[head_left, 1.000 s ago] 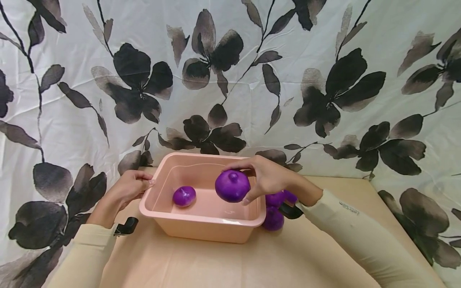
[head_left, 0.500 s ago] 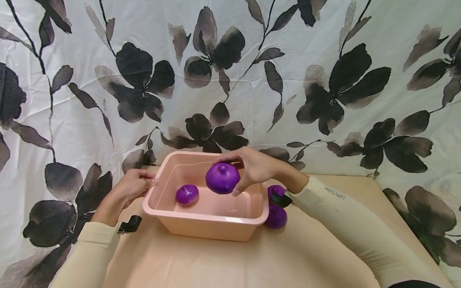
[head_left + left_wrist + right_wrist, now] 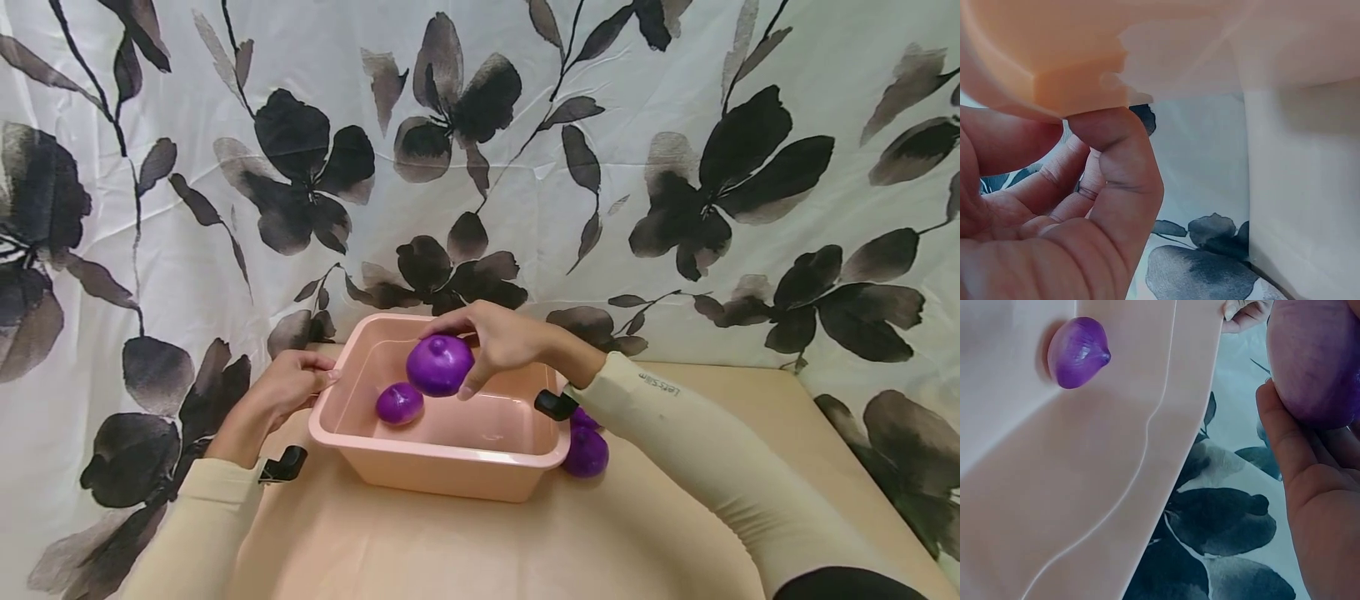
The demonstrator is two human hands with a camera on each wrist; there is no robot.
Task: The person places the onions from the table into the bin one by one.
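My right hand [image 3: 502, 337] grips a purple onion [image 3: 439, 365] by its sides, over the inside of a pink plastic basin [image 3: 442, 475]. In the right wrist view this onion [image 3: 1316, 362] fills the upper right corner, fingers curled round it. A smaller, shiny purple onion [image 3: 400, 404] lies on the basin's floor, left of the middle. At the basin's left end my left hand [image 3: 288, 387] pinches the rim between thumb and index finger, as the left wrist view shows; its other fingers [image 3: 1072, 169] curl loosely below.
More purple onions [image 3: 586, 452] lie on the table [image 3: 420, 550] just right of the basin, partly hidden by the right forearm and its black wrist camera [image 3: 556, 405]. A white cloth with dark flowers [image 3: 555, 192] hangs behind the table.
My right hand has carried the onion leftward across the basin, nearer to the smaller onion inside. The left hand keeps its pinch on the rim. The whole view has shifted slightly.
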